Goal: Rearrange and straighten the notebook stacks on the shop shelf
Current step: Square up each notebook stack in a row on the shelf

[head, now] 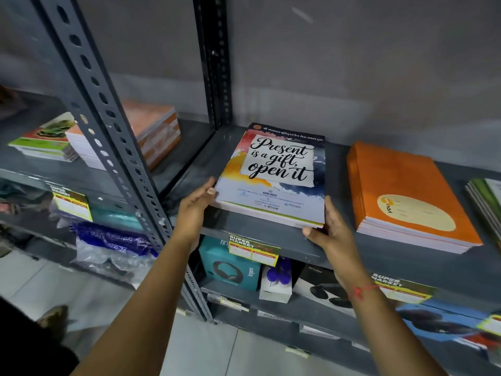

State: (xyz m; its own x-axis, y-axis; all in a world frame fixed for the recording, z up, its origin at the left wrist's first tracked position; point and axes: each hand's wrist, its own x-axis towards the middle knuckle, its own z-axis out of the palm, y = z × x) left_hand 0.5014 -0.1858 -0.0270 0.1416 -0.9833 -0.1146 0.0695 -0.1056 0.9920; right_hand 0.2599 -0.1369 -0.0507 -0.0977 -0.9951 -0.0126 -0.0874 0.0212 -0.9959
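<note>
A stack of notebooks with a "Present is a gift, open it" cover [276, 172] lies on the grey metal shelf [339, 251], its near edge by the shelf's front lip. My left hand [196, 206] presses its fingers against the stack's near left corner. My right hand [329, 229] grips the near right corner, thumb under the edge. To the right sits an orange notebook stack [406, 196], slightly fanned. At the far right edge a green stack [488, 202] is partly cut off.
A slotted grey upright [113, 126] stands left of the stack. Beyond it, the neighbouring shelf holds an orange-white stack [151, 131] and a car-cover stack [46, 139]. Below are headphone boxes [230, 264], price labels and bagged goods. A grey wall backs the shelf.
</note>
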